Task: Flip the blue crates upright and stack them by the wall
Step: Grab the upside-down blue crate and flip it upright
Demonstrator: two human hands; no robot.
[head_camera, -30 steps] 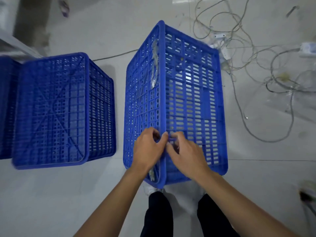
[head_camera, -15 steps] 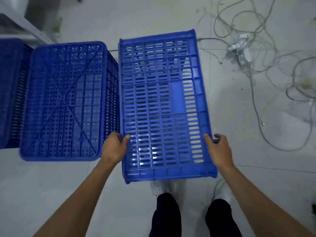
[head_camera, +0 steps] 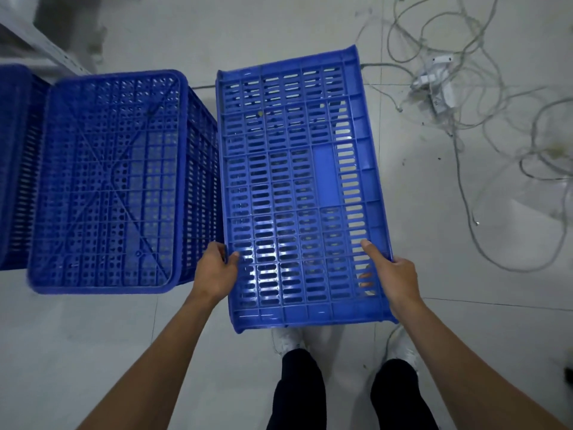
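One pale tiled floor (head_camera: 93, 352), grey cables (head_camera: 465, 119) upper right. Blue slatted plastic crate (head_camera: 297, 193): long axis up-frame, side wall facing camera, left hand (head_camera: 214, 271) and right hand (head_camera: 393, 277) gripping its edges.

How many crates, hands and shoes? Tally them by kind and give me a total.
Crates: 3 (held crate, middle crate, edge crate)
Hands: 2 (left hand, right hand)
Shoes: 2 (left shoe, right shoe)
Total: 7
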